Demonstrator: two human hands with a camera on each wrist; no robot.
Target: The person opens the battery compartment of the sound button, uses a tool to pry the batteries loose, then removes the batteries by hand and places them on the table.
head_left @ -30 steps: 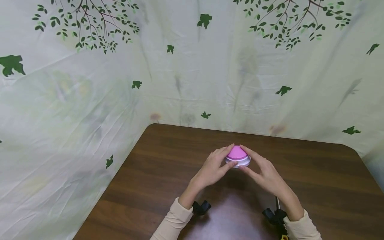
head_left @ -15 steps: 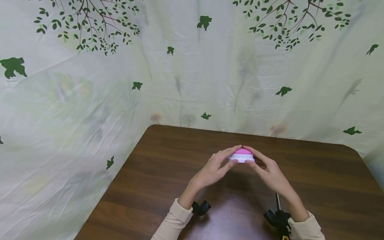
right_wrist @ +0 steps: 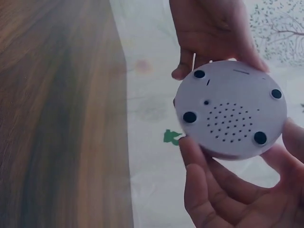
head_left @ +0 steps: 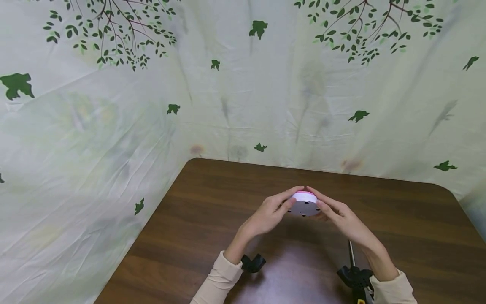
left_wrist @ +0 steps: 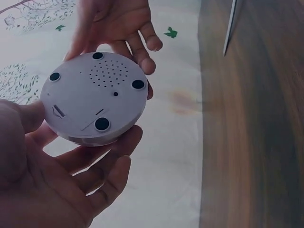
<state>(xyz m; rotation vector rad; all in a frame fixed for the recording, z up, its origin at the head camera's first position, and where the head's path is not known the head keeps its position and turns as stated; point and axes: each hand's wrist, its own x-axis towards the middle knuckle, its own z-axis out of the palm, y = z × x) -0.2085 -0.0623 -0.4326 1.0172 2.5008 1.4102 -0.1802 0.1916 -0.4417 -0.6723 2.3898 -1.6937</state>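
Left hand and right hand are closed on opposite sides of a round push-button device, the rim being gripped between thumb and fingers on each side. The device is held in the air above the wood-grain table. It is tilted so that the flat underside is turned toward the wearer; a strip of the pink top is exposed above the white rim. Four black feet and a perforated grille are shown on the underside. Beside the right wrist, a metal rod is seen.
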